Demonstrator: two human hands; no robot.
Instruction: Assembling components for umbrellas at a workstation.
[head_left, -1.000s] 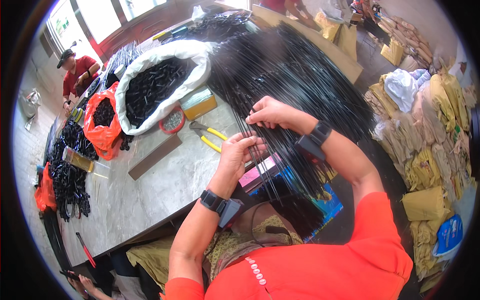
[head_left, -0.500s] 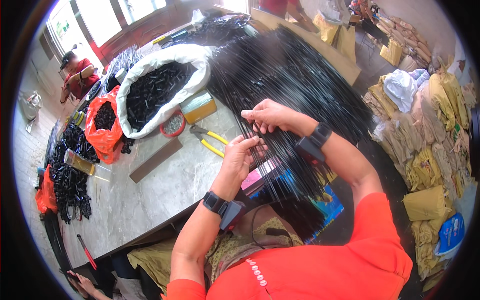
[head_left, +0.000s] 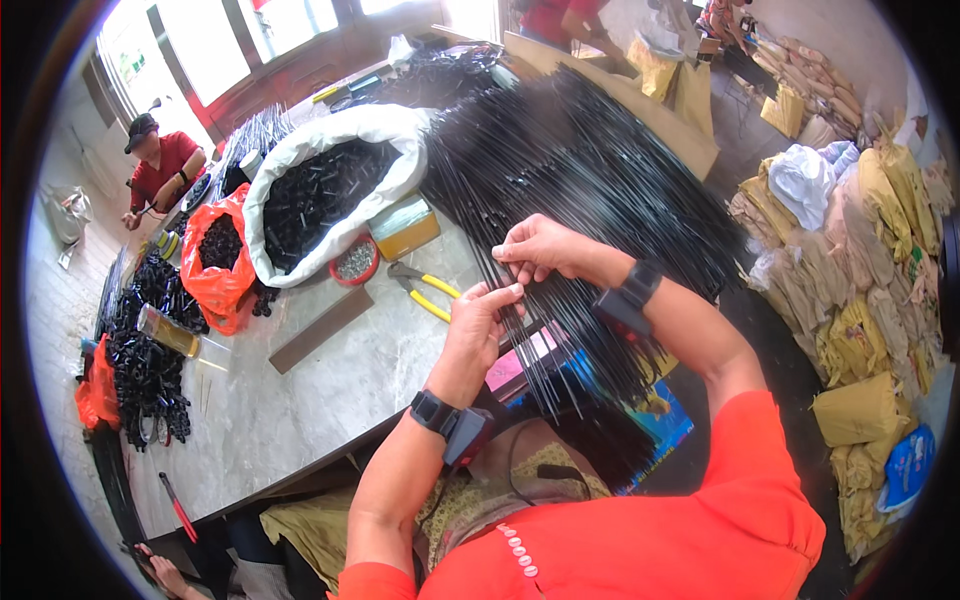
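Grey worktable is packed: white sack, yellow pliers. Big pile of black rods lies across its right end. Left hand and right hand both pinch thin rods from it, fingertips nearly touching.

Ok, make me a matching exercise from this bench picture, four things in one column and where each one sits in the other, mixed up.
Things:
1. pliers with yellow handles
2. white sack
3. orange bag
4. black rods

Places:
A. left of the white sack, holding black pieces
B. fanned across the table under both hands
C. flat on the table just left of the left hand
D. open at the back of the table, full of small black pieces

Pairs: 1-C, 2-D, 3-A, 4-B
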